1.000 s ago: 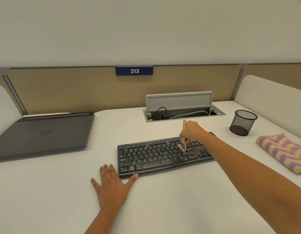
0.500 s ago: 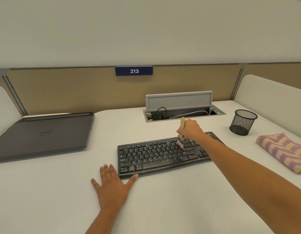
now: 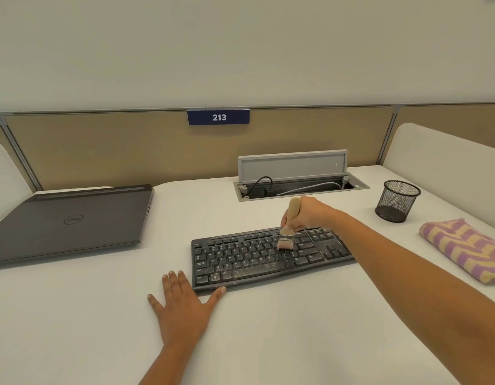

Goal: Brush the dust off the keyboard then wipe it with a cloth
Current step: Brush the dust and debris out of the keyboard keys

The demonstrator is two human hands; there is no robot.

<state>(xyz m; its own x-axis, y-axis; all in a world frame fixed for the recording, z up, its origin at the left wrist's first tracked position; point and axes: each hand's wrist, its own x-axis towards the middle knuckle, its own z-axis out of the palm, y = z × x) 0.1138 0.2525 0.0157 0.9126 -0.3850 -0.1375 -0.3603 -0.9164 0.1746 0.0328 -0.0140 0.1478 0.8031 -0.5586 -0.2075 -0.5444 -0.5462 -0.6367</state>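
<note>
On keyboard (image 3: 254, 259) at 1 o'clock, right hand (image 3: 310, 215) grips brush (image 3: 286, 234); left hand (image 3: 182, 309) flat on tabletop (image 3: 268, 343) at 7, fingers (image 3: 172, 282) spread.

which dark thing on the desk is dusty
The black keyboard under the wooden-handled brush: pale dust speckles its keys. The closed dark grey laptop and black wire-mesh pen cup show none.

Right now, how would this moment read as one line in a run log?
step: brushing | right hand: grips brush, bristles on keyboard | left hand: flat on desk, thumb at keyboard edge | cloth: untouched
</note>
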